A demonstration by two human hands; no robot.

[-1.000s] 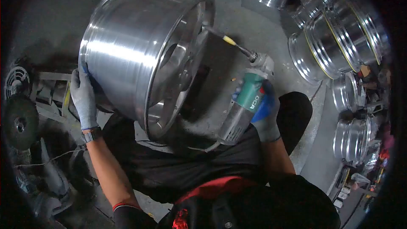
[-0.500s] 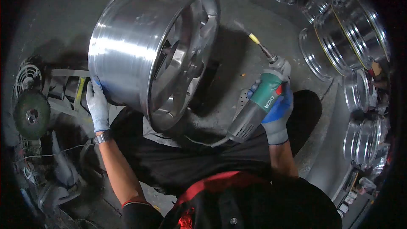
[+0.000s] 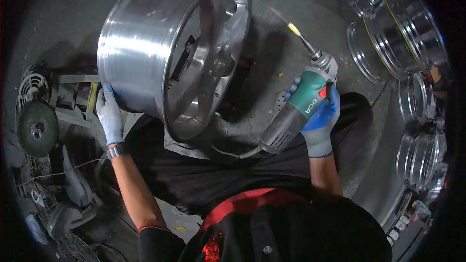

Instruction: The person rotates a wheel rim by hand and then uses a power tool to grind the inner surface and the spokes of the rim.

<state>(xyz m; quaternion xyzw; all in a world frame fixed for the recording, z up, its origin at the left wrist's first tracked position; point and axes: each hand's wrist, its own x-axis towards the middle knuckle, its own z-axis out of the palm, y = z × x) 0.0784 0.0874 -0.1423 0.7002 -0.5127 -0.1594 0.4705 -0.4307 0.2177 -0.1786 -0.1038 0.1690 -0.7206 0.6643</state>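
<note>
Wheel rim (image 3: 136, 43) could slip if the left hand (image 3: 109, 114), touching it, closure unclear, eases; right hand (image 3: 322, 119) clasps grinder (image 3: 306, 98).

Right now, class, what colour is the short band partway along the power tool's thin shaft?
The band is yellow; the head view shows it best.

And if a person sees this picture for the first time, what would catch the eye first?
Probably the large shiny metal wheel at upper left, with the left hand at its lower-left edge. Next, the green power tool in the right hand. More shiny rims line the right side.
</note>
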